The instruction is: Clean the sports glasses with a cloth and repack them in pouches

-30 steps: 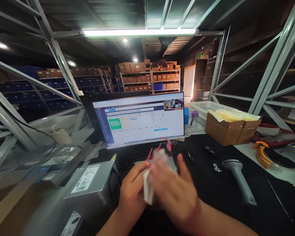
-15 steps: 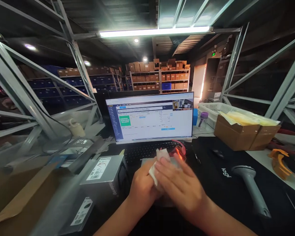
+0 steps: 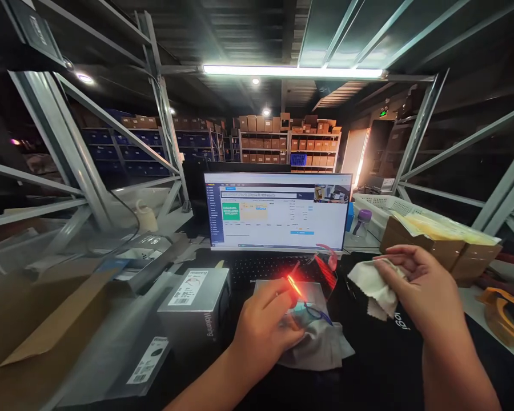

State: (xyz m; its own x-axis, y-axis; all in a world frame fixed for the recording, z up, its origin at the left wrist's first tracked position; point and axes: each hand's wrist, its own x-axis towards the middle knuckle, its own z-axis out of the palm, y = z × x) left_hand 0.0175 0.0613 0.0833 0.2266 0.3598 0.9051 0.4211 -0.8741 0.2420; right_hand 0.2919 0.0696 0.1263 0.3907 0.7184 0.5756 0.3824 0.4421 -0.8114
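Observation:
My left hand (image 3: 268, 317) is closed on what look like glasses, with a bright red-glowing edge (image 3: 297, 284) at the fingertips. A thin dark blue curved piece (image 3: 317, 313) sticks out beside the fingers. Just behind, a pink-red curved arm and a red patterned surface (image 3: 326, 274) show; whether they join the held piece, I cannot tell. Beneath lies a soft grey pouch (image 3: 321, 351). Off to the right, my right hand (image 3: 424, 285) pinches a cream cleaning cloth (image 3: 379, 285) that hangs down over the black mat.
A monitor (image 3: 278, 214) stands behind a black keyboard (image 3: 257, 268). At left are a grey labelled box (image 3: 192, 291), a flat labelled packet (image 3: 148, 359) and an open carton (image 3: 47, 319). An envelope-filled carton (image 3: 445, 240) and orange tape dispenser (image 3: 503, 311) are at right.
My hands have come apart from being pressed together around the cloth. The right hand has carried the cloth rightward, while the left keeps the glasses. The view has shifted slightly.

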